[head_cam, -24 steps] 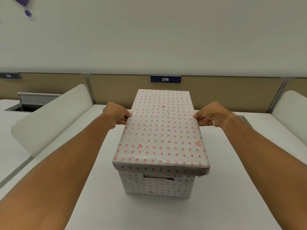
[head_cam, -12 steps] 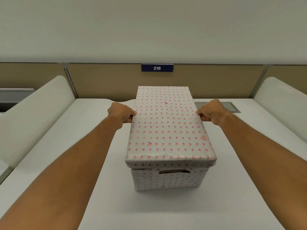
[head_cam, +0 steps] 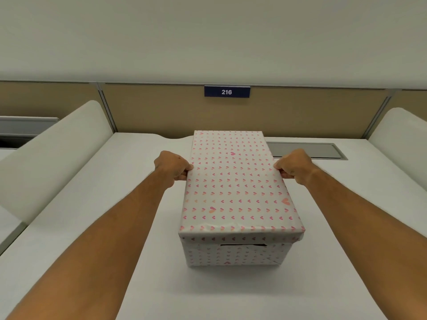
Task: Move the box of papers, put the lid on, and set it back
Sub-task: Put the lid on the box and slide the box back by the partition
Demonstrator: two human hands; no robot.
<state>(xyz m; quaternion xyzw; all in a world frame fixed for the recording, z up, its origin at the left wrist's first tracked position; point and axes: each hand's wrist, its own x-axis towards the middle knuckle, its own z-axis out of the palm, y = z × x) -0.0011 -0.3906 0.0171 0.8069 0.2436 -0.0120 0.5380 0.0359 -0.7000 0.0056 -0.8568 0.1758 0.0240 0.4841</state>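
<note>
A white box (head_cam: 233, 256) printed with small pink hearts stands in the middle of the white desk (head_cam: 97, 218), long side pointing away from me. Its matching lid (head_cam: 233, 183) covers the top, so the papers inside are hidden. A dark handle slot shows in the near end wall just under the lid's rim. My left hand (head_cam: 172, 167) grips the lid's left edge near the middle, fingers curled under. My right hand (head_cam: 293, 166) grips the right edge the same way.
A tan partition (head_cam: 161, 109) with a blue "216" sign (head_cam: 227, 92) closes off the back. White rounded dividers stand at the left (head_cam: 53, 153) and right (head_cam: 402, 135). A grey cable hatch (head_cam: 305, 150) lies flush in the desk behind the box, to the right.
The box with both hands on its lid has shifted right and slightly further from me in view, and the lid's near end now sits lower over the handle slot.
</note>
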